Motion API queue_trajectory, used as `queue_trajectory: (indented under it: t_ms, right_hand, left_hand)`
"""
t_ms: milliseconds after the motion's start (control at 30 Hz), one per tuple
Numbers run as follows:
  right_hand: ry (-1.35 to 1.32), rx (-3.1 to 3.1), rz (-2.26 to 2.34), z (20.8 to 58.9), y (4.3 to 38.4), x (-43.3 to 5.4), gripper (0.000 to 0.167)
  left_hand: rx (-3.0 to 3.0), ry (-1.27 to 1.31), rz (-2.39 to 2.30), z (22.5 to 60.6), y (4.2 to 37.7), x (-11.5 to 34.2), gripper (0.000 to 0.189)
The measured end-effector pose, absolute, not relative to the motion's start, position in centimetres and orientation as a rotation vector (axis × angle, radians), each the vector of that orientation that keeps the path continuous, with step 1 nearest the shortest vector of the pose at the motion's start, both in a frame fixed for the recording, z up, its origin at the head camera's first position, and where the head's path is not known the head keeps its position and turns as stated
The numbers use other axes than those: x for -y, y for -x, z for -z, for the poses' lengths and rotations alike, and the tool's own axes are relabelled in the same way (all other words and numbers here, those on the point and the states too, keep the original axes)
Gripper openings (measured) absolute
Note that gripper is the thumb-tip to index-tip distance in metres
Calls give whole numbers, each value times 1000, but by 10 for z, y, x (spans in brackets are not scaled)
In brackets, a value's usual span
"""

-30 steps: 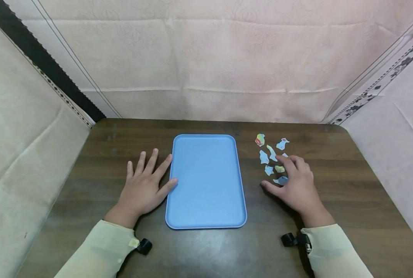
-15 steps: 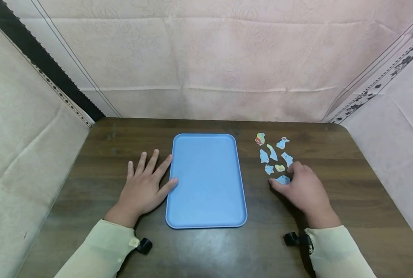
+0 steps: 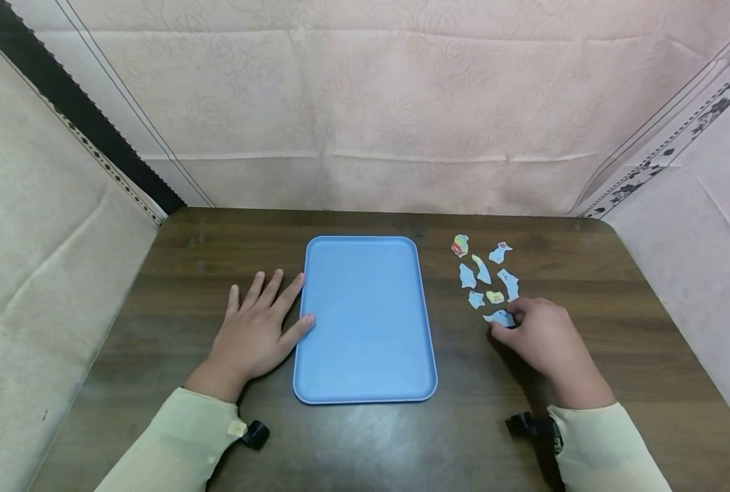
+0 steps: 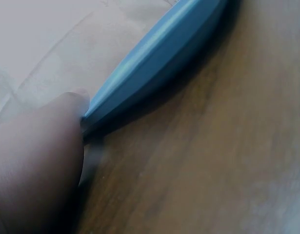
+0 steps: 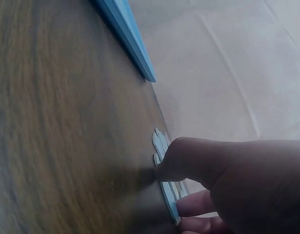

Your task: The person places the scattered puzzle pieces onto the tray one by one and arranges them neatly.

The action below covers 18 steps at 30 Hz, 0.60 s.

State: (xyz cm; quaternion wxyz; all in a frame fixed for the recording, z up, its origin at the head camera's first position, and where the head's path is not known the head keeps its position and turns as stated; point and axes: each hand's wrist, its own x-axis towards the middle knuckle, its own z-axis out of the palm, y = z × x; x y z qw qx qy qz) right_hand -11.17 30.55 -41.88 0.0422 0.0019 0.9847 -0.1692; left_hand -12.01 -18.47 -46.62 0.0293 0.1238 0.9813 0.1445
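A light-blue puzzle piece point(image 3: 498, 318), flat and irregular in outline, lies nearest the person among several such pieces. My right hand point(image 3: 548, 338) pinches it at its right end between thumb and index finger. In the right wrist view the thumb point(image 5: 176, 158) and fingertips close about the piece's edge, and part of it is hidden. Flat on the table, my left hand point(image 3: 250, 335) has its fingers spread along the left side of a blue tray point(image 3: 365, 321). Its thumb touches the tray's rim, also seen in the left wrist view.
Beyond the right hand lie more puzzle pieces, among them a long blue one point(image 3: 509, 284), a small yellow-green one point(image 3: 495, 297) and a red-yellow one point(image 3: 459, 245). The brown wooden table point(image 3: 365, 444) meets pale cloth walls point(image 3: 371, 102) at its back and sides.
My right hand has drawn back toward the lower right, and its thumb and index finger have come together at the nearest piece. The long blue piece is now uncovered. The left hand stays put.
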Motion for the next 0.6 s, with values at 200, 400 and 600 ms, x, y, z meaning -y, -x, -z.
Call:
queue_trajectory:
  t_ms: [200, 400, 600]
  right_hand:
    - [22, -3029, 520, 419, 113, -305, 43]
    - [78, -3064, 530, 422, 113, -304, 36]
    - [126, -3105, 534, 426, 113, -300, 37]
  left_hand:
    - [-3012, -378, -438, 465, 119, 185, 87]
    - [-3018, -379, -443, 463, 118, 185, 85]
    - [-3018, -384, -440, 461, 118, 185, 84]
